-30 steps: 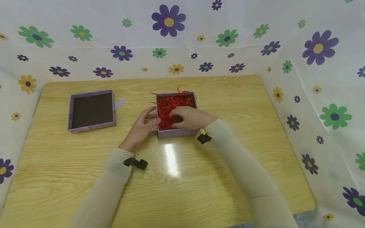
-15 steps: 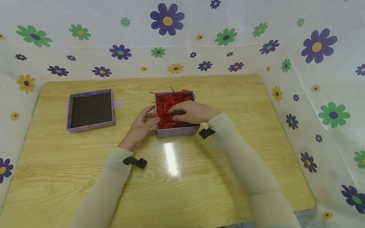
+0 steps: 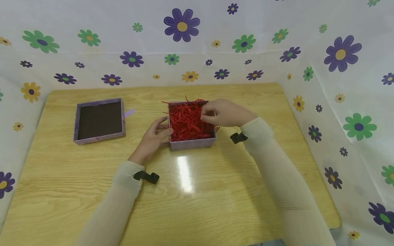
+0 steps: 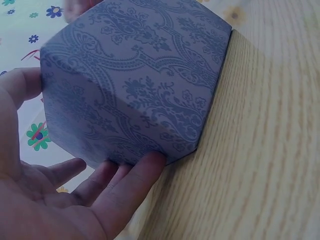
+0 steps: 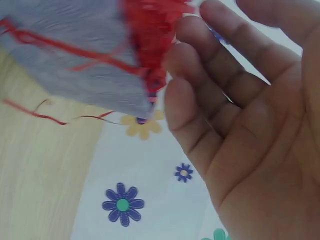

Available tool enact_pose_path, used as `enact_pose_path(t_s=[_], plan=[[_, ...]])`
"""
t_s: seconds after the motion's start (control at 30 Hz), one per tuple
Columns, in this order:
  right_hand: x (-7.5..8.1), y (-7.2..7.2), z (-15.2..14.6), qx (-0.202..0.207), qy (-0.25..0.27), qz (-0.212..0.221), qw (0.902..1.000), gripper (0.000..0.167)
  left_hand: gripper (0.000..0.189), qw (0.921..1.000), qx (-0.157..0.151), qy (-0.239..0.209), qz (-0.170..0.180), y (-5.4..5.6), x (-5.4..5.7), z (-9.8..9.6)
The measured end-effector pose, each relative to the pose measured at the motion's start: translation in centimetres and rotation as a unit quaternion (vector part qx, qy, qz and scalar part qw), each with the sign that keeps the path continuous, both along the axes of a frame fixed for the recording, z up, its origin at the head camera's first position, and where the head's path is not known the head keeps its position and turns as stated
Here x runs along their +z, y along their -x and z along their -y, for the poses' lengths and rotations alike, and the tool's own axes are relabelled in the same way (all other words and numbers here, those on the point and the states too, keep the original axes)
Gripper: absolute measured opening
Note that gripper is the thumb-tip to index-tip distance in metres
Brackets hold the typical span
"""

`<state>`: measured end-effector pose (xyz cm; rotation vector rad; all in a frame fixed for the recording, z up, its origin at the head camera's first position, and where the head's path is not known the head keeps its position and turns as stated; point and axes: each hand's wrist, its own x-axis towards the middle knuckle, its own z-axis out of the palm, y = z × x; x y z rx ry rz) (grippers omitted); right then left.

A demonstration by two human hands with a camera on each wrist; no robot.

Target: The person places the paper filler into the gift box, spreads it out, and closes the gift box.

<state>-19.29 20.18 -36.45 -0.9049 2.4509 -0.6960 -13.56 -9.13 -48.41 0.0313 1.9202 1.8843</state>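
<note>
A purple patterned box (image 3: 192, 144) stands on the table, filled with red shredded paper (image 3: 187, 122). Against its left wall lies my left hand (image 3: 150, 140), the thumb at the rim and the other fingers along the outside. In the left wrist view the fingertips (image 4: 152, 161) touch the patterned box wall (image 4: 135, 75). My right hand (image 3: 230, 113) hovers over the box's right side, fingers loosely bent beside the shreds. No item shows in its palm (image 5: 260, 165) in the right wrist view. Some red strands (image 5: 37, 117) hang outside the box.
To the left lies a second shallow purple tray-like box part (image 3: 100, 138) with a dark inside, a lilac ribbon tab (image 3: 129, 112) at its right. The wooden table (image 3: 209, 205) is bordered by flower-printed white cloth (image 3: 147, 41).
My right hand has come up out of the box's middle and shifted right to its edge. The red shreds now spread across to the right side. My left hand stays at the left wall.
</note>
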Motion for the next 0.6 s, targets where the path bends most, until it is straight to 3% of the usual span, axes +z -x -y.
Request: enact_pose_path(t_s=[0.2,0.37,0.43,0.6], plan=[[-3.2,0.2,1.5,0.046,-0.104,-0.055,0.992,0.018,0.073,1.0,0.002,0.006,-0.006,-0.1,-0.1,0.0],[-4.6,-0.4,2.9,0.049,-0.177,-0.173,0.9678,0.016,0.072,1.0,0.004,0.004,-0.005,0.0,-0.3,0.0],[-4.9,-0.5,3.4,0.05,-0.183,-0.197,0.9619,0.013,0.072,1.0,0.005,-0.002,-0.003,0.0,-0.2,0.0],[-5.4,-0.4,4.9,0.039,-0.159,-0.133,0.9776,0.013,0.072,0.9999,0.002,-0.011,0.0,0.1,0.0,0.0]])
